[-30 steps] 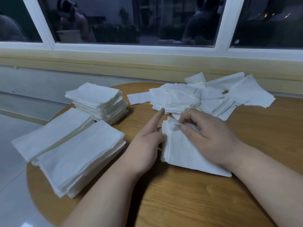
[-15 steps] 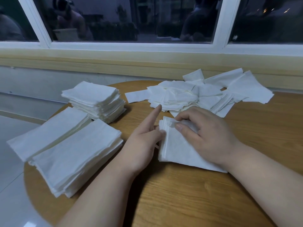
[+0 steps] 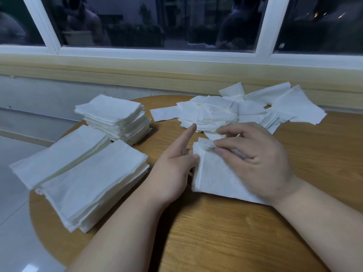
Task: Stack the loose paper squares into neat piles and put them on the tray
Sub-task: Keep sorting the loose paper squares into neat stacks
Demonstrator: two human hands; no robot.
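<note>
Wooden surface (image 3: 216, 242). Left: long stack (image 3: 59, 156) touching second long stack (image 3: 92, 185), with square stack (image 3: 114, 114) behind. Left hand (image 3: 172, 169): index straight, thumb pressed to left edge of small pile (image 3: 212, 173), gripping nothing. Right hand (image 3: 261, 160) lies over the pile, fingers (image 3: 231, 143) curled, pinching its rumpled far corner. Loose heap (image 3: 235, 112) just beyond.

The right hand (image 3: 255, 163) is lying palm down on the stack (image 3: 212, 177), its thumb and forefinger pinching the top sheets at the far left corner. The left hand (image 3: 172, 173) is resting just left of that grip, its thumb pressing the stack's edge and its forefinger pointing straight ahead.
</note>
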